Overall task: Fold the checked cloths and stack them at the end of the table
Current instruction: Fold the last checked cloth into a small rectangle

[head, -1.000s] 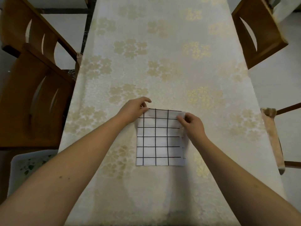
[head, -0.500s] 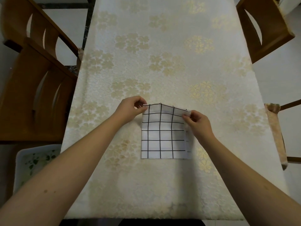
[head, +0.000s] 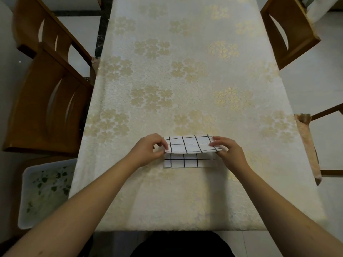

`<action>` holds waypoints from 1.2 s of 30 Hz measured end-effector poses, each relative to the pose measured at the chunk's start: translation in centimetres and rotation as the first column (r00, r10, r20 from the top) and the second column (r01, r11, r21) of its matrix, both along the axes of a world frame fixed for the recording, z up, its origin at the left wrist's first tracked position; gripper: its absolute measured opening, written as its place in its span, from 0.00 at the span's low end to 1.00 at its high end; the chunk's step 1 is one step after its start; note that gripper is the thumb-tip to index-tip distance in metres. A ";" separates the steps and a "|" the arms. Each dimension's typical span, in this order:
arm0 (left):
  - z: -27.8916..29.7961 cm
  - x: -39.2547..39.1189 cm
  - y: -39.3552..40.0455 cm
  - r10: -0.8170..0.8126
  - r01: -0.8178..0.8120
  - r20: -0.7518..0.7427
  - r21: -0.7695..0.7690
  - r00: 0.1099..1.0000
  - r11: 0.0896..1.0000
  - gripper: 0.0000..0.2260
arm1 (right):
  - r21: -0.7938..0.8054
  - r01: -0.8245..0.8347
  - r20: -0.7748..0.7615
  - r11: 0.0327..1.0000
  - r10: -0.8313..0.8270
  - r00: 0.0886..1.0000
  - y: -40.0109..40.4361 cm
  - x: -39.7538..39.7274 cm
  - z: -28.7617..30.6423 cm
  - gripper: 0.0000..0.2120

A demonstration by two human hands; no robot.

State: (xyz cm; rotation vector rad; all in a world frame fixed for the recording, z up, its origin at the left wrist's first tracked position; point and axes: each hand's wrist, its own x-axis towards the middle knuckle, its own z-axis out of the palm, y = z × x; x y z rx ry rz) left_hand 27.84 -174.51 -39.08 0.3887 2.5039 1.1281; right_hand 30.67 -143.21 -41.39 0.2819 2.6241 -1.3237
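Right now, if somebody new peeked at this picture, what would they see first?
Probably the white cloth with black checked lines, in the middle of the near half of the long table under its cream flowered tablecloth. The left hand and right hand each pinch a far corner, lifting that edge over toward the person. Brown wooden chairs stand along both sides of the table.

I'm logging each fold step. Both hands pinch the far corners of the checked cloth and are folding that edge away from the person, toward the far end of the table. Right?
Not quite. The head view shows the left hand and right hand pinching the corners of the checked cloth, but the lifted edge is coming toward the person, over the near half lying flat on the table.
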 end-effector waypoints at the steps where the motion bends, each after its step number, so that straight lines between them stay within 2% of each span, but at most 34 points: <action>1: -0.4 0.4 0.0 -0.024 0.024 -0.001 -0.022 1.000 0.999 0.09 | 0.029 -0.016 0.010 0.999 0.016 1.000 0.0 0.4 -0.3 0.22; 7: -3.0 1.7 -0.2 -0.127 0.130 0.024 -0.225 0.992 0.966 0.08 | 0.179 -0.162 0.033 0.971 0.158 0.987 0.2 2.1 -1.9 0.19; 9: -3.2 1.8 0.1 -0.048 0.054 0.027 -0.252 0.998 0.966 0.07 | 0.177 -0.126 0.014 0.976 0.125 0.992 0.1 2.5 -1.9 0.20; 11: -3.1 1.6 0.6 0.099 -0.090 0.028 -0.234 0.995 0.968 0.09 | 0.153 -0.060 0.001 0.986 0.061 0.998 0.0 2.6 -1.7 0.19; 14: -3.3 0.9 1.7 0.241 -0.228 0.047 -0.198 0.969 0.953 0.16 | 0.122 0.004 0.021 0.993 -0.007 1.000 -0.4 2.0 -1.1 0.17; 18: -3.8 -0.5 3.3 0.281 -0.251 0.103 -0.233 0.954 0.939 0.26 | 0.074 0.022 0.021 0.997 -0.023 1.000 -1.4 0.0 -0.1 0.15; 22: -3.9 -1.8 3.5 0.255 -0.213 0.115 -0.292 0.960 0.932 0.28 | 0.137 -0.041 -0.033 0.990 0.046 0.998 -2.4 -2.6 -0.4 0.15; 25: -3.8 -2.2 3.1 0.189 -0.145 0.115 -0.314 0.975 0.938 0.27 | 0.333 -0.155 0.009 0.930 0.161 0.987 -3.2 -4.5 -0.8 0.14; 27: -3.9 -2.4 2.9 0.154 -0.111 0.110 -0.324 0.982 0.939 0.27 | 0.408 -0.269 0.075 0.872 0.262 0.962 -4.0 -5.5 -0.9 0.15; 31: -3.9 -2.7 2.7 0.093 -0.053 0.097 -0.357 0.991 0.933 0.26 | 0.456 -0.490 0.195 0.743 0.454 0.869 -6.0 -6.8 -0.8 0.16; 36: -4.0 -3.3 2.5 0.014 0.018 0.088 -0.355 0.996 0.935 0.23 | 0.464 -0.584 0.271 0.666 0.521 0.809 -8.1 -8.2 -0.6 0.15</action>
